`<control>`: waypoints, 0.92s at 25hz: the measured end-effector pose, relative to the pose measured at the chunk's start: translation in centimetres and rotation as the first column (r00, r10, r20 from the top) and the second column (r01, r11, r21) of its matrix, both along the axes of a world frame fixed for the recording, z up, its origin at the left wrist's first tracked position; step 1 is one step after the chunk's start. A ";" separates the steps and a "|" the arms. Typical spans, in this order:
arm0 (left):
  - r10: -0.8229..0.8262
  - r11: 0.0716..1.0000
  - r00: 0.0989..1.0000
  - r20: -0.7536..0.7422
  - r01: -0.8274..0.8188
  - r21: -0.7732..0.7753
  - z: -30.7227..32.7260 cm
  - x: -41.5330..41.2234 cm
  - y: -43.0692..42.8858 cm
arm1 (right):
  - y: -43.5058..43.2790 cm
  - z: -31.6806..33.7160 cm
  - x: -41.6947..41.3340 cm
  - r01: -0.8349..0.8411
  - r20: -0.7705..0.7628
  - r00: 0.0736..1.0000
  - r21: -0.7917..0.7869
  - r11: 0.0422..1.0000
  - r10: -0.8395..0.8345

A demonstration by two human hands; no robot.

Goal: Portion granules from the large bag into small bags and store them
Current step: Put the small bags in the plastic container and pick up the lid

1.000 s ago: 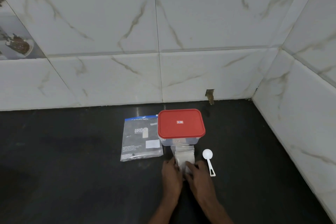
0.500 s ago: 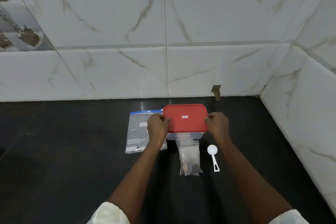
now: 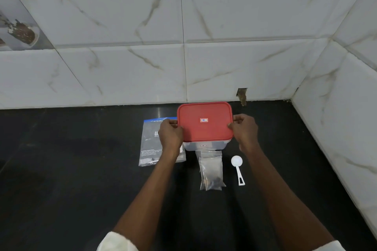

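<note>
While the fingers of the left hand and right hand clasp opposite short edges of the red lid, it looks partly raised off the clear container. Small bags lie just in front, the scoop beside them, the large bag under the left wrist. Risk: an uneven pull could jerk the container onto the bags.

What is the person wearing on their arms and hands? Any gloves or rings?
No gloves. The left hand and the right hand are both bare, and no ring, watch or bracelet shows on them. The forearms are bare too. At the bottom edge of the picture, a pale cream sleeve covers the upper part of each arm, ending near the elbow.
</note>
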State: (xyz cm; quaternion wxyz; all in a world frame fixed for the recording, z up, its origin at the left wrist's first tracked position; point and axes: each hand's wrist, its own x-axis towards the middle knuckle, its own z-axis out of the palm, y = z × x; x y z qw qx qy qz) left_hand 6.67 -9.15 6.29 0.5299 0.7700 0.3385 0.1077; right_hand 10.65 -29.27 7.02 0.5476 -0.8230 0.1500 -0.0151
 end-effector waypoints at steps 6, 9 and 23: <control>0.109 0.847 0.993 0.049 -0.067 -0.527 0.1 -7.6 5.1 | 2.9 -0.9 -7.1 -0.266 0.249 0.930 -0.054 0.962 0.271; 0.197 0.804 0.978 -0.072 -0.203 -0.559 -2.4 -11.9 8.0 | 5.0 -6.0 -10.5 -0.429 0.250 0.841 -0.234 0.873 0.480; 0.310 0.878 0.907 -0.286 -0.388 -0.279 -9.7 -12.2 9.9 | 8.7 -9.6 -11.4 -0.478 -0.226 0.855 0.000 0.878 0.466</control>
